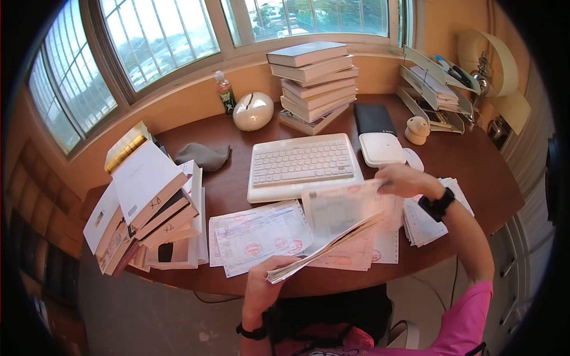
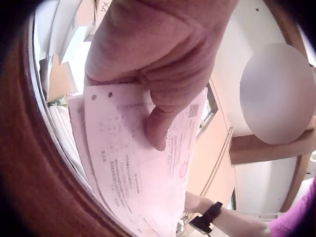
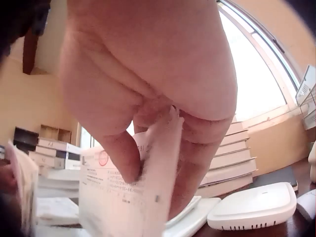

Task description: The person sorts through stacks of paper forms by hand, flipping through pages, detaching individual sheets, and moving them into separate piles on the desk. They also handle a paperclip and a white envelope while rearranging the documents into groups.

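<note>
The left hand (image 1: 265, 283) grips the lower left end of a stack of papers (image 1: 323, 252), its thumb on the top sheet (image 2: 133, 173) in the left wrist view. Between thumb and fingers, the right hand (image 1: 404, 181) pinches the upper right corner of a thin sheet (image 1: 338, 207), held upright above the desk. In the right wrist view the right hand (image 3: 153, 84) holds that printed sheet (image 3: 123, 192), which has a red stamp. Stamped papers (image 1: 255, 237) lie on the desk to the left, and pink sheets (image 1: 350, 255) lie partly hidden behind the held stack.
A white keyboard (image 1: 303, 160) is behind the papers, with a white box (image 1: 382, 149) to its right. Piled books stand at left (image 1: 148, 184) and at the back (image 1: 314, 77). More papers (image 1: 424, 225) lie beneath the right forearm. The desk edge (image 1: 415, 270) curves in front.
</note>
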Demonstrator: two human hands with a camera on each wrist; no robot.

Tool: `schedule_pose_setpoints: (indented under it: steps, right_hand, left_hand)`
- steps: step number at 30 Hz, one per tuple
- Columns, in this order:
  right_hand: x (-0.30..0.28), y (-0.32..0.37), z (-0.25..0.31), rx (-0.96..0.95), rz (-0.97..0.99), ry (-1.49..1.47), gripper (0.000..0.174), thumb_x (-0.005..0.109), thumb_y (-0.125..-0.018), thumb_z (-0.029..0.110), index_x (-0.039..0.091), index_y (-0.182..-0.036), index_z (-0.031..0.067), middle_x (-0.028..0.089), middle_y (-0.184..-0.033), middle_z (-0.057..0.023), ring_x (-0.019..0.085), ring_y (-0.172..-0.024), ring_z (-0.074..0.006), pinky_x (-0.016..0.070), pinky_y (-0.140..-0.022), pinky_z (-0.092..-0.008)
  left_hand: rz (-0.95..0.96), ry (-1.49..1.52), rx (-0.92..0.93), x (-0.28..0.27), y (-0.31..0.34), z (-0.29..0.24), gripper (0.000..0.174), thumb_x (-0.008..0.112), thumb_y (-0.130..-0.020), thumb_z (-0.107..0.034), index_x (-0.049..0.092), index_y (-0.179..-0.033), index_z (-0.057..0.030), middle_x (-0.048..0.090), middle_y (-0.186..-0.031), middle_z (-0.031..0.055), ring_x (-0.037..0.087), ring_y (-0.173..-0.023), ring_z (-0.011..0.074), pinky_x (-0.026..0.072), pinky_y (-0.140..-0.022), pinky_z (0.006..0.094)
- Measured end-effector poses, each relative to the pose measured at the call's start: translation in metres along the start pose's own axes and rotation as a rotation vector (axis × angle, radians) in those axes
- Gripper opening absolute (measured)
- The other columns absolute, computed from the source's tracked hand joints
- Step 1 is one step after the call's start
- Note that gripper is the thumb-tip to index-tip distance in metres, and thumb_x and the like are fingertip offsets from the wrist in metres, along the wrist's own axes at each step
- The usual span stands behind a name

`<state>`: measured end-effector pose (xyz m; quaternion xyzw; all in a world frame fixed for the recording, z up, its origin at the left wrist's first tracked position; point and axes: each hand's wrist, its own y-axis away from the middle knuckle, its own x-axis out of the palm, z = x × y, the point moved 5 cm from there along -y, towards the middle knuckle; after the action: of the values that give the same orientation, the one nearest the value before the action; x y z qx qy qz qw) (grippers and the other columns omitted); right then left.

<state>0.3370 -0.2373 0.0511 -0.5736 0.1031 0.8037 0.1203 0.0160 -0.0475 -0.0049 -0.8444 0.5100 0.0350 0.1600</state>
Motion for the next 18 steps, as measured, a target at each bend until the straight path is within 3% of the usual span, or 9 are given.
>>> schedule_pose_setpoints:
  steps: [2,3,4,5,7,10,12,14,18]
  right_hand:
    - [-0.035,0.014,0.012,0.1,-0.185,-0.071,0.027,0.069,-0.084,0.017,0.066,-0.102,-0.0027,0.068,-0.095,-0.0243,0.065,-0.092,-0.0392,0.0499,-0.08,-0.0436]
    - [-0.046,0.015,0.017,0.199,-0.094,-0.018,0.029,0.068,-0.085,0.017,0.065,-0.105,-0.0049,0.069,-0.092,-0.0213,0.066,-0.089,-0.0335,0.0501,-0.077,-0.0409]
    - [-0.047,0.015,0.014,0.199,-0.089,-0.017,0.029,0.068,-0.085,0.017,0.065,-0.105,-0.0049,0.069,-0.092,-0.0213,0.066,-0.089,-0.0335,0.0501,-0.077,-0.0409]
    - [-0.044,0.018,0.008,0.227,-0.057,-0.168,0.028,0.067,-0.086,0.016,0.065,-0.104,-0.0057,0.069,-0.09,-0.0194,0.066,-0.086,-0.0297,0.05,-0.076,-0.0391]
    - [-0.032,0.021,-0.007,0.232,-0.043,-0.366,0.029,0.068,-0.087,0.019,0.066,-0.102,-0.0064,0.067,-0.084,-0.0151,0.062,-0.078,-0.0207,0.0495,-0.071,-0.0344]
    - [-0.006,0.026,-0.001,0.312,0.159,-0.398,0.035,0.072,-0.086,0.024,0.066,-0.102,-0.007,0.068,-0.084,-0.0098,0.06,-0.078,-0.0157,0.0491,-0.071,-0.0347]
    - [0.022,0.02,-0.005,0.272,0.34,-0.075,0.043,0.075,-0.08,0.033,0.066,-0.096,-0.0064,0.067,-0.089,-0.0204,0.064,-0.083,-0.0339,0.0502,-0.075,-0.04]
    - [0.052,0.023,-0.012,0.206,0.359,0.13,0.045,0.077,-0.079,0.033,0.067,-0.098,-0.0063,0.067,-0.099,-0.0208,0.064,-0.091,-0.0359,0.051,-0.082,-0.0416]
    - [0.057,0.018,0.009,0.223,0.318,0.143,0.046,0.079,-0.076,0.033,0.068,-0.097,-0.0056,0.063,-0.103,-0.0198,0.061,-0.098,-0.0363,0.0497,-0.086,-0.0421]
  left_hand:
    - [-0.007,0.01,-0.059,-0.001,0.001,0.001,0.015,0.072,-0.09,-0.006,0.071,-0.102,0.0019,0.072,-0.091,0.0042,0.062,-0.083,0.0095,0.0496,-0.075,0.0239]
    - [-0.018,-0.009,-0.098,-0.002,0.001,0.002,0.015,0.071,-0.088,-0.003,0.072,-0.102,0.0008,0.073,-0.093,0.0066,0.066,-0.085,0.013,0.0513,-0.076,0.0255]
    - [-0.026,-0.028,-0.138,-0.003,0.0,0.003,0.016,0.069,-0.087,0.0,0.074,-0.102,-0.0002,0.074,-0.096,0.009,0.07,-0.087,0.0164,0.053,-0.077,0.027]
    - [-0.026,-0.026,-0.14,-0.003,0.0,0.002,0.016,0.069,-0.087,0.0,0.074,-0.102,-0.0002,0.074,-0.096,0.009,0.07,-0.087,0.0164,0.053,-0.077,0.027]
    - [0.025,-0.124,0.134,-0.002,-0.002,-0.013,0.017,0.07,-0.085,-0.001,0.074,-0.102,-0.0014,0.074,-0.095,0.0109,0.071,-0.087,0.0202,0.0537,-0.076,0.0279]
    - [0.038,-0.125,0.156,-0.005,0.006,-0.013,0.017,0.069,-0.085,-0.001,0.074,-0.101,-0.0023,0.074,-0.095,0.0125,0.072,-0.087,0.0233,0.0545,-0.075,0.0289]
    - [0.034,-0.118,0.165,-0.012,0.01,-0.012,0.017,0.069,-0.085,-0.002,0.074,-0.101,-0.0021,0.074,-0.095,0.0122,0.072,-0.087,0.0234,0.0548,-0.074,0.0293]
    - [0.032,-0.108,0.173,-0.015,0.013,-0.009,0.016,0.069,-0.086,-0.002,0.074,-0.1,-0.0019,0.074,-0.095,0.0119,0.072,-0.086,0.0234,0.0551,-0.074,0.0298]
    - [-0.014,-0.114,0.198,-0.017,0.015,-0.008,0.014,0.071,-0.086,-0.002,0.073,-0.099,-0.0011,0.074,-0.095,0.0117,0.072,-0.085,0.0232,0.0554,-0.074,0.03]
